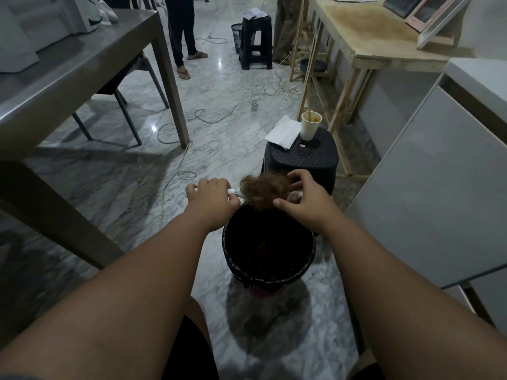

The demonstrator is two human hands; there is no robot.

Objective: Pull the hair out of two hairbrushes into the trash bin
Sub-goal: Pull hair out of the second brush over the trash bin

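Hairbrush (238, 192), white-handled, is hanging over the black trash bin (307, 267); I'm fisting its handle in my left hand (212, 193) while my right hand (303, 197) is pinching the brown hair clump (263, 190). Next I'm probably peeling it off downward.

No readable text, label, brand, number or sign anywhere in view. Paper cup (310, 125) on the black stool (304, 156) was plain, white sheet (282, 132) beside it was blank, and framed pictures (428, 12) on the wooden table (384, 39) were too dark and small to read.
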